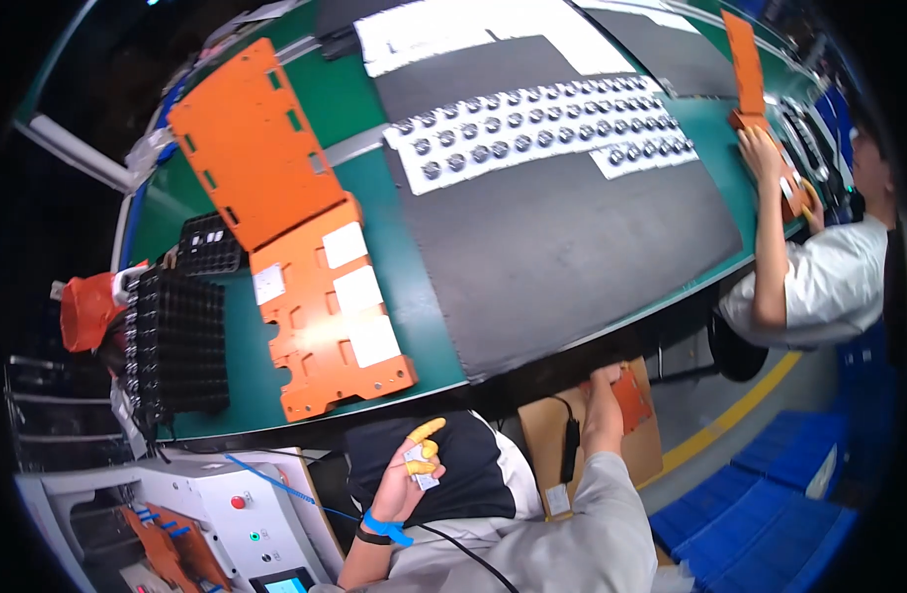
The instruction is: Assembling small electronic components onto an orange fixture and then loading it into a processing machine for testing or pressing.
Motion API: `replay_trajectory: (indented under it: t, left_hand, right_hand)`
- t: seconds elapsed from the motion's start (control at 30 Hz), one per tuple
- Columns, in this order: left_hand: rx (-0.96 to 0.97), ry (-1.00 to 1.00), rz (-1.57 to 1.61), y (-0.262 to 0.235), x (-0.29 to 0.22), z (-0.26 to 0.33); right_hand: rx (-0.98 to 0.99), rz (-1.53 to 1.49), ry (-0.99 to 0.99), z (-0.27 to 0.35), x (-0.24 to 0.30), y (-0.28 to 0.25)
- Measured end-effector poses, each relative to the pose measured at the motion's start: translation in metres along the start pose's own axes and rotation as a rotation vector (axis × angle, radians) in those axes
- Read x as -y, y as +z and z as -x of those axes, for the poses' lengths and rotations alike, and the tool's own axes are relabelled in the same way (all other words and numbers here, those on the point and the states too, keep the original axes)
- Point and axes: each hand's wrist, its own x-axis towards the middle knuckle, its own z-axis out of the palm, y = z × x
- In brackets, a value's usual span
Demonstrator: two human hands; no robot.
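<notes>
My left hand (411, 481) is raised over my lap, with yellow finger cots on several fingertips and a blue strap at the wrist. Its fingers are closed on small pale pieces (426, 481), too small to make out exactly. Below the table's edge on the right, my right hand (605, 375) grips the upper edge of an orange plate (633, 400) at a cardboard box (544, 430); its fingertips are partly hidden. Ahead on the left lies an opened orange fixture, its lid (251, 138) tilted back and its base (310, 316) bearing white rectangular pieces (358, 291).
A black mat (572, 257) carries white sheets with rows of round dark parts (518, 124). Stacked black trays (176, 341) stand left of the fixture. A machine with buttons (241, 514) is at lower left. On the right, a co-worker (814, 277) handles another orange fixture (745, 69).
</notes>
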Motion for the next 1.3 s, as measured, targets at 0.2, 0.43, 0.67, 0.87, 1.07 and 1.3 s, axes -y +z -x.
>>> replay_trajectory:
  t: [0.2,0.43,0.67,0.87,1.07,1.3]
  left_hand:
    - [0.077,-0.069,0.161,-0.005,0.000,-0.005]
    - [0.214,-0.012,0.332,-0.009,0.009,-0.021]
    - [0.180,0.012,0.048,-0.018,0.002,-0.009]
    - [0.327,0.058,0.206,-0.053,-0.005,0.007]
    - [0.395,0.097,0.357,-0.098,-0.003,0.026]
    - [0.253,0.426,0.231,-0.102,-0.025,0.060]
  right_hand:
    - [0.036,-0.055,-0.353,0.034,-0.019,0.005]
    - [0.309,-0.617,-0.805,0.193,-0.037,-0.037]
    - [0.316,-0.822,-1.050,0.357,0.009,-0.136]
    - [0.392,-0.878,-1.705,0.457,0.078,-0.221]
    - [0.641,-0.744,-2.185,0.557,0.148,-0.268]
    - [0.591,-0.543,-2.202,0.715,0.274,-0.252]
